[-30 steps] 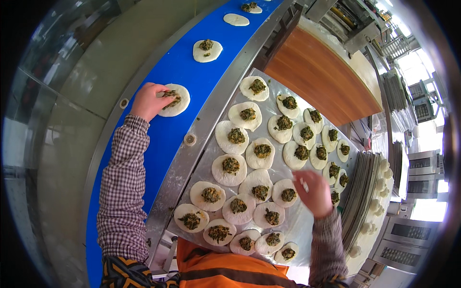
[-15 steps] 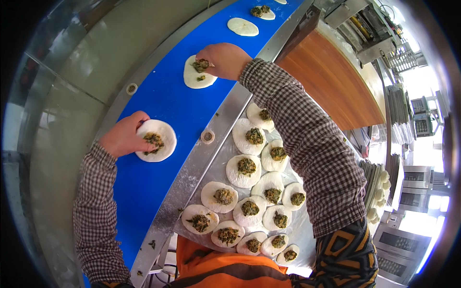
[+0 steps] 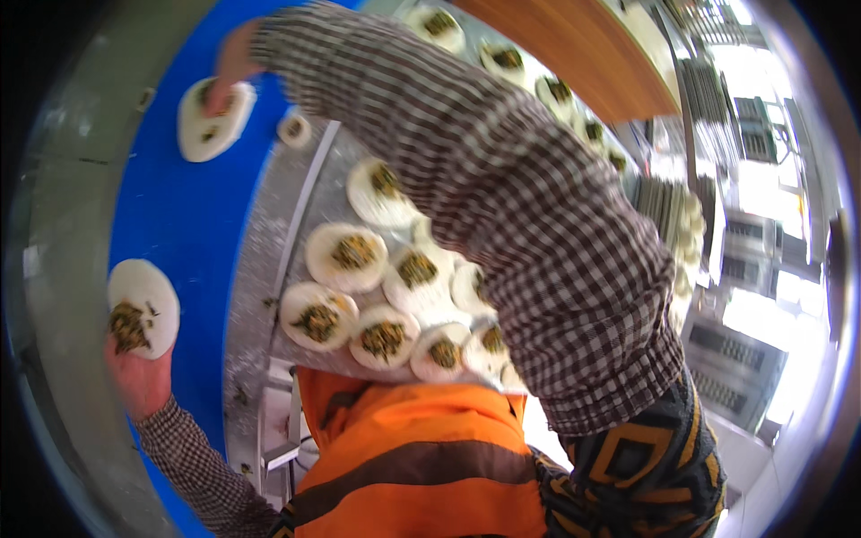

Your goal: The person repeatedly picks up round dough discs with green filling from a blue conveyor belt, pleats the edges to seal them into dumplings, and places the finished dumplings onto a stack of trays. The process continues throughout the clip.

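Note:
A white dough round (image 3: 162, 307) with green-brown chopped filling lies at the left of the blue conveyor belt (image 3: 184, 215). My left hand (image 3: 143, 381) grips its near edge, the fingers partly hidden by the dough. Farther up the belt my right hand (image 3: 235, 61), somewhat blurred, is closed on the edge of a second dough round (image 3: 202, 142), one digit pressed on its filling. Some of that filling sits apart on the dough.
Several filled dough rounds (image 3: 384, 337) crowd a metal table (image 3: 300, 247) right of the belt, partly behind my right arm. A small round roller cap (image 3: 295, 130) sits on the belt's metal edge. A wooden board (image 3: 574, 54) and stacked trays (image 3: 659, 204) stand farther right.
The view has shifted, so belt and hands appear farther left. My left hand has gone from the side of its round to its near edge. My right hand stays at a round's filling.

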Tool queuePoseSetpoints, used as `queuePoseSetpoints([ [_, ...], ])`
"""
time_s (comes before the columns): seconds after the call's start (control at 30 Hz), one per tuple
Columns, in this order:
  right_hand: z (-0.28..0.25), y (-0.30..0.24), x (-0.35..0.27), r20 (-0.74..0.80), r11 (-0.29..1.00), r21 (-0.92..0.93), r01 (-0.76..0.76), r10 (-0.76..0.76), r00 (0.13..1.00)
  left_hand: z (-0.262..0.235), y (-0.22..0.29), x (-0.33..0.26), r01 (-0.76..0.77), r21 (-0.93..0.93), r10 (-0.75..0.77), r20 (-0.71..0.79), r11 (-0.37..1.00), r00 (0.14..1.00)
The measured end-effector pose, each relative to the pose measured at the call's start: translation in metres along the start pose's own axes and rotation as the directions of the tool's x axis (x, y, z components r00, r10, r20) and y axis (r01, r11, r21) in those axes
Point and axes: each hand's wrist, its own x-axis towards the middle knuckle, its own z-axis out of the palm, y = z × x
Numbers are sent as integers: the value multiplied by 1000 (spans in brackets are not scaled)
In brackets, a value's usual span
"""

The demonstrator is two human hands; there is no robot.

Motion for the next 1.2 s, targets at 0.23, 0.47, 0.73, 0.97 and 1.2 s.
queuePoseSetpoints([
  [0.23,67,-58,-82,-444,877,455,153,74,893,3,-24,-47,196,-169,-113,405,966,907],
  [0.47,117,48,-331,-564,407,781,474,134,815,98,-115,-68,257,268,-347,385,929,855],
  [0.73,307,87,-509,-161,-401,716,571,702,694,236,-218,-66,319,507,-584,543,801,604],
  [0.97,390,91,-502,-118,75,992,101,829,547,291,-326,-82,350,760,-822,410,547,394],
  [1.2,382,92,-523,-346,521,827,-211,768,539,299,-437,-71,-424,899,-825,321,111,465],
])
